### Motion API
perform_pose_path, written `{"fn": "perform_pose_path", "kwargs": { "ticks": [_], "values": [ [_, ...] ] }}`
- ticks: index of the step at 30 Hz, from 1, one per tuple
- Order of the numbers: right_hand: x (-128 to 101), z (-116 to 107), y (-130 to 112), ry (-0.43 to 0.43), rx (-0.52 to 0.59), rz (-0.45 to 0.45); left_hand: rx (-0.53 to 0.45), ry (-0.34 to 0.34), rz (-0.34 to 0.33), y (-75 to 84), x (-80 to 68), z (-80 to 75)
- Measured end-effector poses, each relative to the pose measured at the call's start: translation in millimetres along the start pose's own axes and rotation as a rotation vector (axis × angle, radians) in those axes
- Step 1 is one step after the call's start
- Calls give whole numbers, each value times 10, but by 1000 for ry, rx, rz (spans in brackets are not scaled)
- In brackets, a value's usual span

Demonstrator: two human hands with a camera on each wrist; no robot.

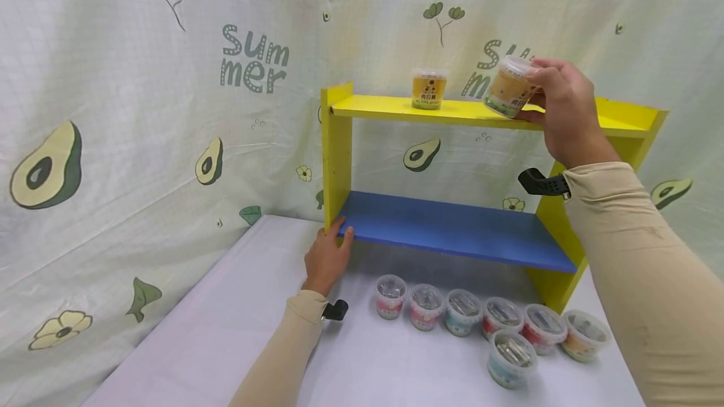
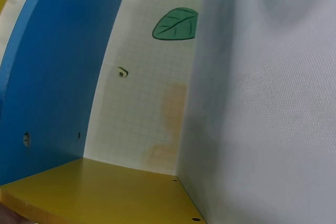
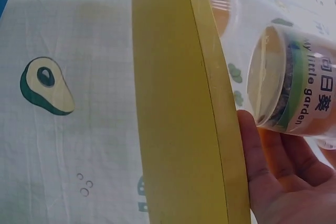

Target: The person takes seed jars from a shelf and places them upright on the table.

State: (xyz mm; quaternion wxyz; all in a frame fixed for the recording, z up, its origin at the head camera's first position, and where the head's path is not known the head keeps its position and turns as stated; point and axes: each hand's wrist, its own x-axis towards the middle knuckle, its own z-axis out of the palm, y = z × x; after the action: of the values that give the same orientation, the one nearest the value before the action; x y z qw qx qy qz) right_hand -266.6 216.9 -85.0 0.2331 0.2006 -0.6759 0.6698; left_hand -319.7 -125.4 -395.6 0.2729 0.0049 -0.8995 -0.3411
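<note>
My right hand [image 1: 568, 102] holds a clear lidded plastic cup [image 1: 510, 88] with an orange label, tilted, at the front edge of the yellow top board [image 1: 384, 105]. In the right wrist view the cup [image 3: 307, 85] shows "My little garden" lettering and dark contents near its bottom. A matching orange cup [image 1: 428, 90] stands upright on the top board, to the left. Low down, my left hand [image 1: 328, 259] grips the shelf's yellow left side panel [image 1: 336, 168], its thumb by the corner of the blue board [image 1: 441, 222].
Several clear cups with pink, blue, red and orange labels stand in a row on the white table, among them a pink cup [image 1: 390, 297]. One blue cup [image 1: 511, 360] stands in front of the row. A printed curtain [image 1: 141, 80] hangs behind the shelf.
</note>
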Motion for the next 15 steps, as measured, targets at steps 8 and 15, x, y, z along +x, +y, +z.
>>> {"fn": "perform_pose_path", "kwargs": {
  "ticks": [8,15],
  "values": [
    [-75,-4,-29,-4,17,-37,-10,7,0,7,-8,-15],
    [-191,9,-75,-35,72,-47,-5,6,-1,-6,2,13]
  ]
}}
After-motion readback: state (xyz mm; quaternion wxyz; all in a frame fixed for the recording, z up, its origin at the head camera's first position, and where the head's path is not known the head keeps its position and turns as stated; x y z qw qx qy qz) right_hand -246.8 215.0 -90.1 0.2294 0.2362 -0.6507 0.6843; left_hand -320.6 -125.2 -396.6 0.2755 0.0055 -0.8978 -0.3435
